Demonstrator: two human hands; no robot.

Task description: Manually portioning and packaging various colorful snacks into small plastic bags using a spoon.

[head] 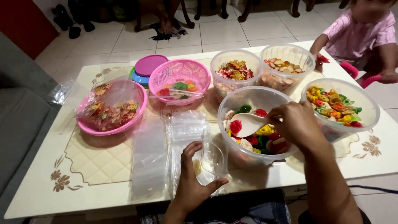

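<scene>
Scoop in the tub, bag held open at the counter's edge

Right hand [295, 124] grips a white spoon [247, 125] — its bowl sits over the colourful crackers inside the clear tub [242, 99] nearest the person. Left hand [191, 182] is curled around the mouth of a small clear plastic bag [211, 159], just beside that tub — flat bags [149, 159] lie on the counter [41, 191] to its left, with a pink basket [179, 74] behind.
</scene>
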